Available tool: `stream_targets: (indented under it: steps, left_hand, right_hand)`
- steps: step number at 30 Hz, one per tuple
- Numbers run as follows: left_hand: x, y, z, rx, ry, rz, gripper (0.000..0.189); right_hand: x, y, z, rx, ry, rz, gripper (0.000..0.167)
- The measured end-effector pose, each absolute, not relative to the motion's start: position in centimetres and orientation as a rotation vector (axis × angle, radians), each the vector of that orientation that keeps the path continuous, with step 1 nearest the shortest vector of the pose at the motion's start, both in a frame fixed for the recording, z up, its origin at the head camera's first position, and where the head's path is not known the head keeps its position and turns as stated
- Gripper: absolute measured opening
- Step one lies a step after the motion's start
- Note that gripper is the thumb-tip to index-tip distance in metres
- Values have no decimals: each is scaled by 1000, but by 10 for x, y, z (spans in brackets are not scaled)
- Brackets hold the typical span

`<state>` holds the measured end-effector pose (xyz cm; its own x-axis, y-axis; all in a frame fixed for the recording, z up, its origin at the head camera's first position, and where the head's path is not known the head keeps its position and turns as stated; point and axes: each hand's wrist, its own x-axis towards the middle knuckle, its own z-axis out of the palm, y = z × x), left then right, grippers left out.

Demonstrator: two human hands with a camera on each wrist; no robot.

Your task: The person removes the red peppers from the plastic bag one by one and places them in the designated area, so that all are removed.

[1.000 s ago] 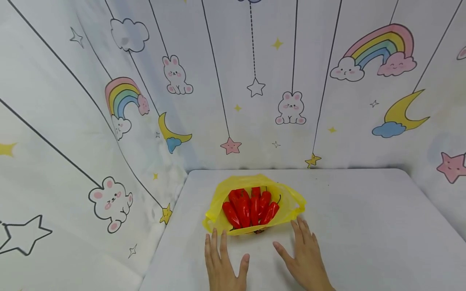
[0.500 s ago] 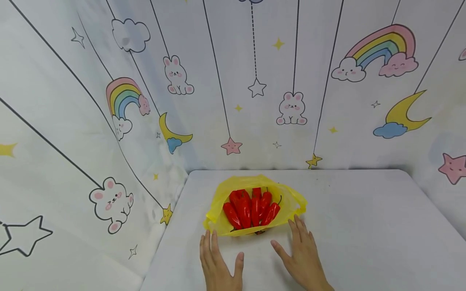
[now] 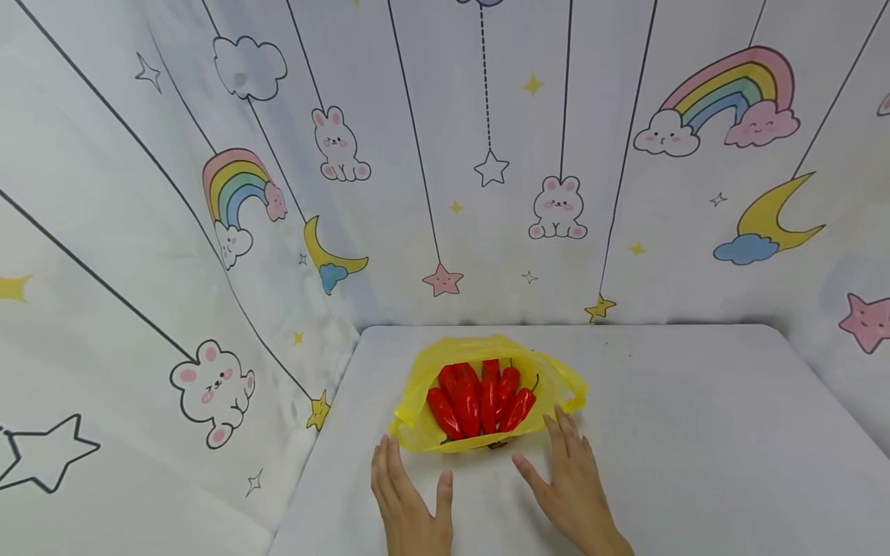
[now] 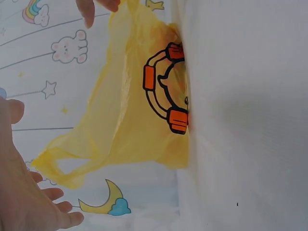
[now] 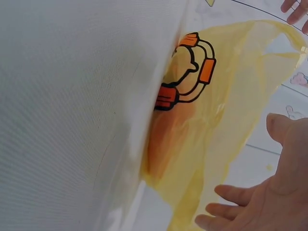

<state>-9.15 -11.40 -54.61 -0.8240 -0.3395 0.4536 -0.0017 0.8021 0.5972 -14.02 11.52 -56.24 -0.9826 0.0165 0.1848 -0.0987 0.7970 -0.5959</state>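
Observation:
A yellow plastic bag [image 3: 431, 351] stands on the white table with its mouth spread wide. Inside it lie several glossy red chili peppers [image 3: 466, 405], some with dark stems. My left hand [image 3: 413, 506] is held at the bag's front left corner, fingers straight and thumb apart. Near the front right corner is my right hand [image 3: 573, 490], its fingers likewise extended. Neither hand holds anything; whether fingertips touch the plastic I cannot tell. In the left wrist view the bag's loop handle [image 4: 53, 171] lies close to the left fingers [image 4: 53, 193]. An orange and black print [image 5: 207, 71] marks the bag's front.
The white tabletop [image 3: 695, 432] extends right of the bag and in front of it. Behind and to the left hangs a white cloth [image 3: 389, 232] printed with rabbits, stars, moons and rainbows. The table's back edge runs just beyond the bag.
My left hand has shifted left, toward the outside of the bag's left corner. The right hand has edged slightly left and farther forward. The bag and peppers stay practically in place.

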Motion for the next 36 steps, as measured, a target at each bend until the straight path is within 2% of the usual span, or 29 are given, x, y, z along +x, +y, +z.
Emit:
stream_targets:
  steps: [12, 22, 31, 36]
  left_hand:
    - [-104, -123, -539, 373, -2440, -946, 92]
    - [-113, -130, -542, 340, -2365, -1032, 80]
    - [-128, -139, -544, 288, -2361, -1006, 77]
    - [-134, -143, -544, 267, -2337, -993, 78]
  right_hand:
    - [-146, 109, -566, 89, -2768, 927, 91]
    - [-150, 107, -567, 76, -2718, 915, 88]
    - [-158, 103, -571, 44, -2712, 951, 87]
    - [-159, 102, -573, 51, -2643, 1003, 81]
